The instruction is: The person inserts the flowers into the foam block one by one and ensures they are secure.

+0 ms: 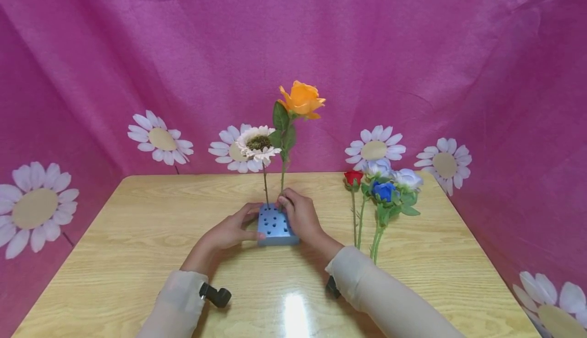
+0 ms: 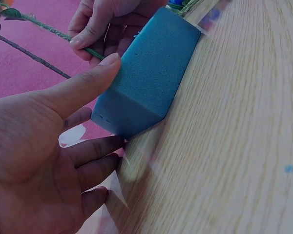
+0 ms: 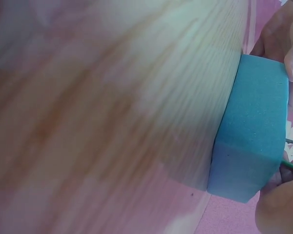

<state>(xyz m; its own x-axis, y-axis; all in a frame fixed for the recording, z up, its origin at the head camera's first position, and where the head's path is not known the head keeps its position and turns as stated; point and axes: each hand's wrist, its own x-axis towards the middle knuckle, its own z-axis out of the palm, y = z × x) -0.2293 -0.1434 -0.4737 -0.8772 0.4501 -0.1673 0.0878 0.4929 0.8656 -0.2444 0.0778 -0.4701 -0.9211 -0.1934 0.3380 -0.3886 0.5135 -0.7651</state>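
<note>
A blue foam block (image 1: 278,240) with several holes in its top sits on the table. My left hand (image 1: 227,232) steadies its left side, thumb at the near corner and fingers toward the back; the left wrist view shows that thumb on the block's edge. Between thumb and fingers, my right hand (image 1: 300,216) pinches the green stem (image 2: 49,29) of an orange artificial rose (image 1: 302,99), low down at the block's top. The rose stands nearly upright. Left of it, a whitish daisy-like flower (image 1: 258,143) rises from the block on a thin dark stem. The rose stem's lower end is hidden.
On the right of the wooden table (image 1: 137,226) lie a red rose (image 1: 353,177), a blue rose (image 1: 383,190) and pale blue-white flowers (image 1: 407,178), their stems pointing toward me. A magenta cloth (image 1: 206,47) printed with daisies surrounds the table's back and sides.
</note>
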